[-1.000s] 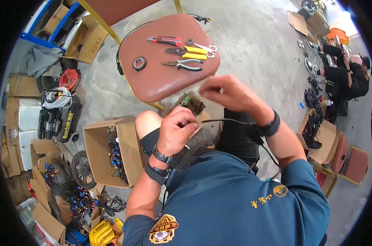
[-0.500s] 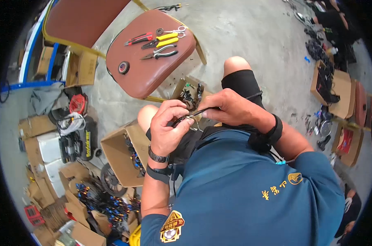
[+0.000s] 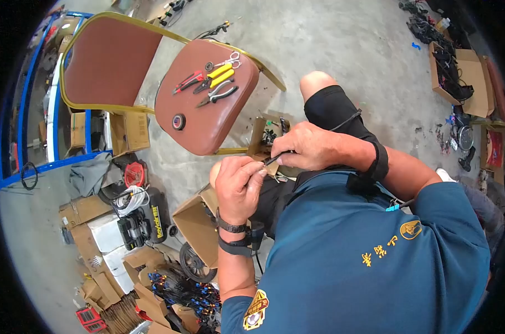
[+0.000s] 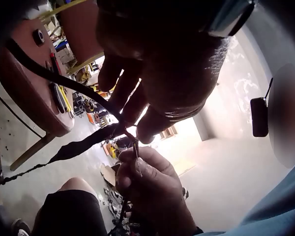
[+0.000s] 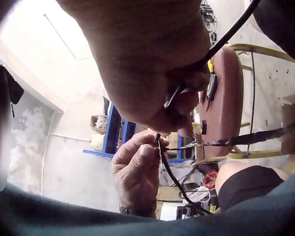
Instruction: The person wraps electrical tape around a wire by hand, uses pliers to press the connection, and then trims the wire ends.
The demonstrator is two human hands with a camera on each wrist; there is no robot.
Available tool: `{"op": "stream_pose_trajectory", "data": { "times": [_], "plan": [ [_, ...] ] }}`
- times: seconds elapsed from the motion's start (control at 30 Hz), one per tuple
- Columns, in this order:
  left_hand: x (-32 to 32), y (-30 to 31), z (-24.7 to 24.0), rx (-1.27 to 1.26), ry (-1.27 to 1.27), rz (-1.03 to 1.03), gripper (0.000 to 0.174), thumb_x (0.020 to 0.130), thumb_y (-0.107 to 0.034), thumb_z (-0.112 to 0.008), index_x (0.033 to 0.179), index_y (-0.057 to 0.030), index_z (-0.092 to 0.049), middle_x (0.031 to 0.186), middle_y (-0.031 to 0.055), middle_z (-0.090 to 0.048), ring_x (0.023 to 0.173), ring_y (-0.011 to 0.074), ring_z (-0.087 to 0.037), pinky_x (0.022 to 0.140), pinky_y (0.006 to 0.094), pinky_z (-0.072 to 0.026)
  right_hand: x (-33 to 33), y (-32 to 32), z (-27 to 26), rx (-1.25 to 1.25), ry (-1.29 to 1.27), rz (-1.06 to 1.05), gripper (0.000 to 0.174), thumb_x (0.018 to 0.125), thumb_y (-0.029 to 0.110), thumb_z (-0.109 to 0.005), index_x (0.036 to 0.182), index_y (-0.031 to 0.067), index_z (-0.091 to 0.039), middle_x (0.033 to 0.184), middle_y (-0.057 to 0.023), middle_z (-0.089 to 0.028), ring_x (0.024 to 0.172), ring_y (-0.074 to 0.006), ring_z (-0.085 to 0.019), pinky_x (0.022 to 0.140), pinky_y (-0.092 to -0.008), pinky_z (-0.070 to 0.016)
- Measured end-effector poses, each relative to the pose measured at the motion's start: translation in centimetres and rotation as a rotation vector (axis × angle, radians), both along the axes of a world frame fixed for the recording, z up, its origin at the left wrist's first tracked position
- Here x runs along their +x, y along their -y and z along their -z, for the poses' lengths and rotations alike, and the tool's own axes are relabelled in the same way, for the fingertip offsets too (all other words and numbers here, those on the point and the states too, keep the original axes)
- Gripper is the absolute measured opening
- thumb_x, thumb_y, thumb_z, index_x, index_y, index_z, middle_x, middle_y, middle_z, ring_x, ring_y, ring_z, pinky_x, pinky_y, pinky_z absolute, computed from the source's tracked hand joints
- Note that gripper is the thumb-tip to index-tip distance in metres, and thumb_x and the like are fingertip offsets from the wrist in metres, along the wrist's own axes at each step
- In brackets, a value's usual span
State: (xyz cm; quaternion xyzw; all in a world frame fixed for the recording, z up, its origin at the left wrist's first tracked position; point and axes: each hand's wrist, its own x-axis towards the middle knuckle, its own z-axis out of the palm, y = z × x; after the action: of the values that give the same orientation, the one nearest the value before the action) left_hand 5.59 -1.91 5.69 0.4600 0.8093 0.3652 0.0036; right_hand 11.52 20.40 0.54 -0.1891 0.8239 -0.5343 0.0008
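Both hands are close together over the lap, working on thin black cable. Thumb and fingertips of the left hand (image 3: 238, 186) pinch cable ends at a junction where several strands meet. The right hand (image 3: 311, 146) grips a black cable (image 5: 233, 30) that runs back past its wrist, its fingertips right beside the left ones. A thin light wire (image 5: 161, 160) shows at the left fingertips in the right wrist view. From the junction a dark wrapped branch (image 4: 83, 145) stretches away, narrowing to a twisted strand. The joined ends themselves are mostly hidden by the fingers.
On the red chair seat (image 3: 219, 128) lie pliers (image 3: 218, 93), yellow-handled strippers (image 3: 214, 79), a red-handled tool (image 3: 188, 82), scissors (image 3: 230, 60) and a tape roll (image 3: 178, 122). An open carton (image 3: 194, 225) stands beside the left forearm, with bundled wires (image 3: 183, 292) behind.
The right hand, raised apart a second ago, has come down to the left hand and now grips cable. The head view has shifted, so the chair and boxes appear turned.
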Motion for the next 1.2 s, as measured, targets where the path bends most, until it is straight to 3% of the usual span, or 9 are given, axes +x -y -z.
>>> {"op": "stream_pose_trajectory", "data": {
  "times": [0.33, 0.43, 0.47, 0.6, 0.7, 0.83, 0.87, 1.0, 1.2],
  "plan": [
    [0.9, 0.1, 2.1, 0.181, 0.282, -0.276, 0.006, 0.08, 0.001, -0.073, 0.085, 0.0008, -0.068, 0.086, 0.0042, -0.064, 0.076, 0.0113, -0.056, 0.068, 0.0252, -0.0436, -0.5, 0.5, 0.2, 0.129, -0.06, 0.069, 0.012, 0.084, 0.017, -0.066, 0.089, 0.0075, -0.061, 0.071, -0.0147, -0.064, 0.069, -0.0392, -0.064, 0.061, -0.0485, -0.0502],
    [1.1, -0.3, 2.1, 0.235, 0.264, -0.368, 0.005, 0.081, 0.002, -0.071, 0.084, 0.0014, -0.067, 0.086, 0.004, -0.063, 0.075, 0.011, -0.055, 0.068, 0.0243, -0.0436, -0.4, 1.5, 0.5, 0.17, -0.126, 0.109, 0.013, 0.082, 0.017, -0.064, 0.082, 0.0063, -0.056, 0.068, -0.0148, -0.063, 0.066, -0.0398, -0.064, 0.058, -0.05, -0.05],
    [1.4, -0.9, 2.2, 0.312, 0.333, -0.494, 0.008, 0.074, 0.001, -0.074, 0.075, -0.0023, -0.067, 0.075, 0.006, -0.063, 0.074, 0.0202, -0.055, 0.068, 0.0322, -0.0436, -0.5, 1.7, 0.3, 0.19, -0.167, 0.115, 0.013, 0.082, 0.016, -0.064, 0.081, 0.006, -0.055, 0.068, -0.0148, -0.063, 0.065, -0.0395, -0.064, 0.057, -0.0498, -0.0498],
    [1.6, -0.5, 3.8, 0.428, 0.42, -0.648, 0.007, 0.077, 0.001, -0.074, 0.077, -0.0013, -0.068, 0.074, 0.0048, -0.062, 0.075, 0.018, -0.056, 0.069, 0.0313, -0.0444, -0.6, 2.4, 0.1, 0.21, -0.214, 0.113, 0.012, 0.081, 0.012, -0.069, 0.086, 0.0057, -0.06, 0.071, -0.012, -0.062, 0.066, -0.0364, -0.063, 0.057, -0.0467, -0.0495],
    [0.8, 0.6, 3.7, 0.376, 0.528, -0.563, 0.006, 0.081, -0.001, -0.074, 0.078, -0.0004, -0.069, 0.077, 0.0036, -0.063, 0.075, 0.015, -0.056, 0.068, 0.0293, -0.0451, -1.2, 1.8, 0.5, 0.148, -0.159, 0.083, 0.01, 0.081, 0.01, -0.068, 0.085, 0.0049, -0.06, 0.07, -0.013, -0.062, 0.067, -0.0374, -0.063, 0.057, -0.0462, -0.0494],
    [0.1, 1.3, 1.4, 0.49, 0.856, -0.452, 0.018, 0.087, -0.003, -0.07, 0.104, 0.0005, -0.07, 0.095, 0.0061, -0.068, 0.083, 0.0129, -0.059, 0.071, 0.0268, -0.0463, -1.5, 1.3, -0.3, 0.138, -0.082, 0.017, 0.008, 0.082, 0.01, -0.066, 0.086, 0.0045, -0.061, 0.069, -0.0145, -0.062, 0.067, -0.038, -0.063, 0.059, -0.046, -0.0497],
    [-0.7, 2.5, 1.6, 0.41, 0.836, -0.358, 0.028, 0.086, -0.002, -0.069, 0.114, 0.0003, -0.068, 0.103, 0.0087, -0.068, 0.092, 0.0143, -0.061, 0.077, 0.0286, -0.0485, -1.4, 1.4, -0.6, 0.138, -0.058, 0.008, 0.008, 0.083, 0.01, -0.066, 0.085, 0.0046, -0.061, 0.069, -0.0147, -0.063, 0.067, -0.038, -0.063, 0.059, -0.0462, -0.0498],
    [-2.3, 3.3, 0.1, 0.217, 0.604, -0.07, 0.032, 0.08, 0.002, -0.069, 0.113, 0.0008, -0.068, 0.11, 0.0108, -0.066, 0.098, 0.0189, -0.061, 0.079, 0.0288, -0.0469, -1.2, 1.5, -0.7, 0.125, -0.044, 0.004, 0.008, 0.084, 0.012, -0.066, 0.085, 0.0048, -0.062, 0.069, -0.0153, -0.063, 0.067, -0.038, -0.064, 0.06, -0.0468, -0.0498],
    [-2.8, 2.3, -1.3, -0.127, 0.447, 0.01, 0.024, 0.081, -0.002, -0.07, 0.106, -0.0027, -0.07, 0.104, 0.0116, -0.068, 0.095, 0.0266, -0.064, 0.084, 0.0338, -0.0494, -1.2, 1.4, -0.5, 0.16, -0.051, 0.01, 0.009, 0.083, 0.012, -0.067, 0.085, 0.005, -0.061, 0.069, -0.0152, -0.063, 0.067, -0.0384, -0.063, 0.059, -0.0471, -0.0497]
  ]
}}
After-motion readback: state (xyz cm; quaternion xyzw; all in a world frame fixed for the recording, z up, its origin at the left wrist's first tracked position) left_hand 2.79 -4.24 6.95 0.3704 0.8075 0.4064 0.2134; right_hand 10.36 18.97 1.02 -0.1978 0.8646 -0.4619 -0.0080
